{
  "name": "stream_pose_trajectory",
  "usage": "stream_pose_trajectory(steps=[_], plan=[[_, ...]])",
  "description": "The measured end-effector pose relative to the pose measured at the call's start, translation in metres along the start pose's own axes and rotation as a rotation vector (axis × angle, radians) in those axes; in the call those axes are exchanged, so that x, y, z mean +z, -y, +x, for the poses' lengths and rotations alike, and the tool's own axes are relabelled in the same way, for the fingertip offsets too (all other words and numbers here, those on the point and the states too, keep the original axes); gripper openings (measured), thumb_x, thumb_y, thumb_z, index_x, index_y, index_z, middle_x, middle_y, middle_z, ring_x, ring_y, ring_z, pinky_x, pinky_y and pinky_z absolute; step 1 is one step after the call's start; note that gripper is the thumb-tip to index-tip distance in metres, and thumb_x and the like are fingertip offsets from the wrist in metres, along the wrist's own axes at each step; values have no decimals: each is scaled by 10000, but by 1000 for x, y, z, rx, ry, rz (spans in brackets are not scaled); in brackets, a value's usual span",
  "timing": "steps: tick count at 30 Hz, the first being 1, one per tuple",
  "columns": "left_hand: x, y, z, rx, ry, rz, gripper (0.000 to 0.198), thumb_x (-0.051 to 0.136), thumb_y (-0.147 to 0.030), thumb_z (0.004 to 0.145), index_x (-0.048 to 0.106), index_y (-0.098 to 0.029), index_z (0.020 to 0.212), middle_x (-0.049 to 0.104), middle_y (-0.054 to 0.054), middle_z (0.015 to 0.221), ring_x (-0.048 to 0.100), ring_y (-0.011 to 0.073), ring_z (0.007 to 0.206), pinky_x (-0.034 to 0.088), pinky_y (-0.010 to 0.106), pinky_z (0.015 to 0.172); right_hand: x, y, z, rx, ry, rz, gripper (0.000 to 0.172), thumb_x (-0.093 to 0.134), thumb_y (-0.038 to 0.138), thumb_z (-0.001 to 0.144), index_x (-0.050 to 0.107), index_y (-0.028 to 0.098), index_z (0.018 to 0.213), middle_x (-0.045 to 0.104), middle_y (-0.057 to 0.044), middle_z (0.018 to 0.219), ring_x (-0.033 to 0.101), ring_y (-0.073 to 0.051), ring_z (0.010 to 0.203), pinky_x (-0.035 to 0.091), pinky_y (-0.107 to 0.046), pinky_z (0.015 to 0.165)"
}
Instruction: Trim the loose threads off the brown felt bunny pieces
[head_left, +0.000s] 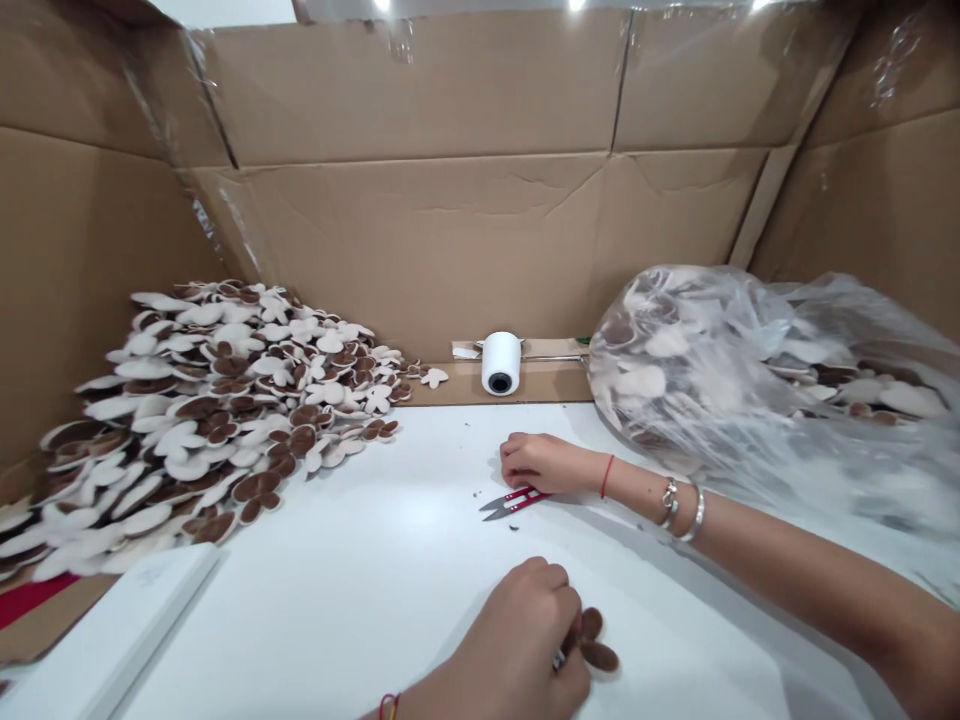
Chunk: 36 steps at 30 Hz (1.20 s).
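Note:
My left hand is near the bottom edge, fingers curled shut on a small brown ear-shaped fabric piece that pokes out to its right on the white table. My right hand reaches in from the right, wearing a red string and silver bracelets. Its fingers are closed around the red handles of a pair of thread snips, whose metal tips point left and rest on the table.
A big heap of white-and-brown fabric pieces fills the left side. A clear plastic bag of the same pieces lies at the right. A white thread spool sits at the back. Cardboard walls enclose the table. A white box lies front left.

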<state>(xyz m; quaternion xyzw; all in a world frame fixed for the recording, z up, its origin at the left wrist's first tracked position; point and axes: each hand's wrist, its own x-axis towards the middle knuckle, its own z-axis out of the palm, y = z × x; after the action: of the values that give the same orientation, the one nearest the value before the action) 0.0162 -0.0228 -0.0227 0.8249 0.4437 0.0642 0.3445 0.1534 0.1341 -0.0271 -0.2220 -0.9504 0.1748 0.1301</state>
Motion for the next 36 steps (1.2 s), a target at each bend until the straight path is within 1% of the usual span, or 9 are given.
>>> stream_pose_trajectory(steps=[5,11,13,15,19,22,27,30,36], plan=[[6,0,0,71,-75,135,143,423,-62,661,458,-191,711,562,-26,851,444,87,807,326,210,739,8,13,-7,53,-93,-23,228,457,-72,625,433,145,689,468,-38,772,374,-181,811,278,-317,759],[16,4,-1,206,-208,372,226,409,-18,683,510,-196,778,581,-11,850,473,113,786,369,234,719,5,22,-21,147,-315,246,151,371,26,803,386,164,741,457,-29,756,387,-167,796,319,-292,749],[16,5,-1,224,-227,410,243,416,-5,675,517,-198,784,583,-15,834,479,115,779,376,232,709,-1,23,-25,159,-371,354,114,386,138,874,411,160,765,472,-38,793,405,-165,798,323,-302,762],[14,6,-1,212,-249,399,262,417,11,667,519,-196,792,587,-19,843,487,109,785,383,223,712,-7,25,-30,153,-406,483,205,393,304,924,421,157,784,478,-49,821,424,-161,791,330,-307,764],[7,6,-1,227,-298,307,187,454,-24,716,510,-185,793,591,-26,866,491,76,789,386,183,706,-12,39,-51,122,-403,776,371,418,522,909,362,170,805,448,-30,778,447,-130,713,351,-268,673],[-3,3,-4,322,-349,227,92,467,-104,789,510,-185,788,599,-33,833,493,54,793,385,148,693,-8,55,-72,142,-370,941,347,438,494,917,333,177,822,376,13,713,316,-70,546,251,-212,520],[-20,-2,-8,452,-515,181,112,480,-123,808,576,-179,790,623,-13,790,521,47,781,414,145,721,-4,78,-90,171,-319,1212,301,557,403,893,430,137,832,378,16,689,314,-69,608,247,-199,557],[-30,-3,-10,553,-571,207,123,518,-116,800,602,-192,846,645,-21,810,539,35,780,437,134,738,-7,88,-90,186,-371,1204,292,596,391,870,486,123,840,438,8,699,378,-66,625,303,-191,583],[-42,-4,-11,681,-497,237,215,563,-84,780,606,-190,962,677,1,849,577,53,822,483,152,785,-7,89,-92,284,-362,1087,335,695,372,779,622,95,953,558,-18,703,501,-89,640,393,-207,607]])
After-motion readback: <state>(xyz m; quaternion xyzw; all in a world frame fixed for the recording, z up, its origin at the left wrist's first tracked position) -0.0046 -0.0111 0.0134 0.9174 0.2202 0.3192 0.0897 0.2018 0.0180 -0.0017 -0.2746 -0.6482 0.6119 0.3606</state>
